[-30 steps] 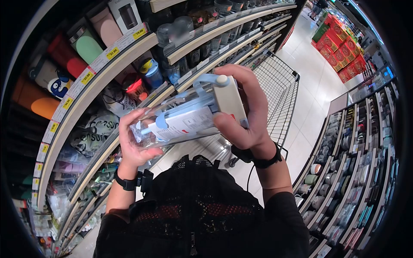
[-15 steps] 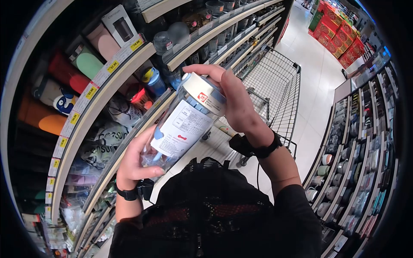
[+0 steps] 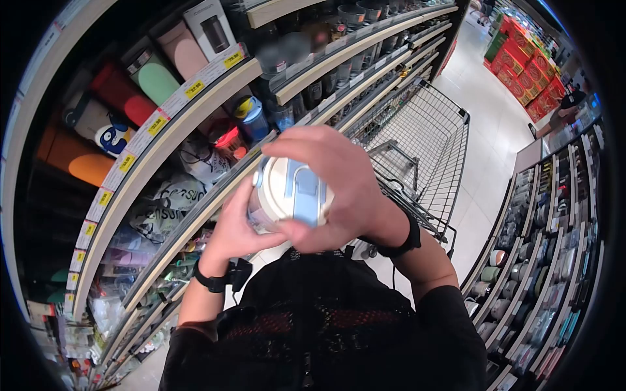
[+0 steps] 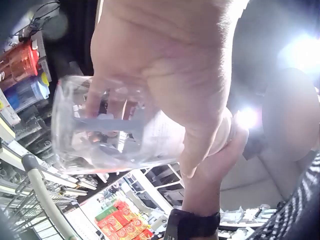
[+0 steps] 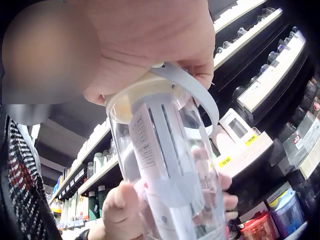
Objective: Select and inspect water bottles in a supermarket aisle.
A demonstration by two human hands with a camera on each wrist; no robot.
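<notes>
clear bottle (image 5: 165,175) up in front of chest, in both hands, lid side toward head cam. right hand (image 3: 342,189): thumb and fingers pinching the pale lid (image 3: 279,195) from opposite sides. left hand (image 3: 236,228): fingers curled round the body, lower down. blue-gray strap (image 5: 207,102) loops off lid. shelf (image 3: 222,79) to the left, cart (image 3: 427,156) past right hand.

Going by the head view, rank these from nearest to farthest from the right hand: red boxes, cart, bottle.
1. The bottle, gripped at its lid by the right hand.
2. The cart, just beyond that hand, to the right.
3. The red boxes, far down the aisle, beyond the cart.
</notes>
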